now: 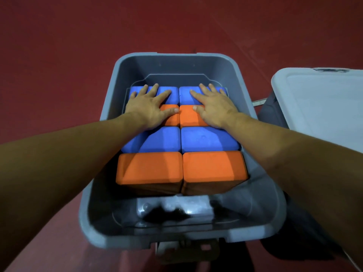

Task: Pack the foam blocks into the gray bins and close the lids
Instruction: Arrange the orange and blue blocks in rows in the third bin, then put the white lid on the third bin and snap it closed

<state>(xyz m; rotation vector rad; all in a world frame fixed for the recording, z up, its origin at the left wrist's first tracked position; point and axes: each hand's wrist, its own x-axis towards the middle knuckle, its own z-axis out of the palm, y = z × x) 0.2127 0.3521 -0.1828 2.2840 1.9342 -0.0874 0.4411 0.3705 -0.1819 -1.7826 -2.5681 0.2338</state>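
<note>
An open gray bin (110, 89) sits in front of me on a red floor. Inside it, blue and orange foam blocks lie packed in two columns: a blue pair at the far end (169, 97), an orange pair (188, 116), another blue pair (208, 139) and an orange pair nearest me (212, 165). My left hand (147, 108) lies flat with fingers spread on the far left blocks. My right hand (214, 108) lies flat the same way on the far right blocks. The bin's near end holds no blocks.
A pale gray lid (322, 107) lies to the right of the bin, over a darker gray shape. Something pale and boxy shows below the bin's near rim (186, 250). Red floor (59, 55) surrounds everything.
</note>
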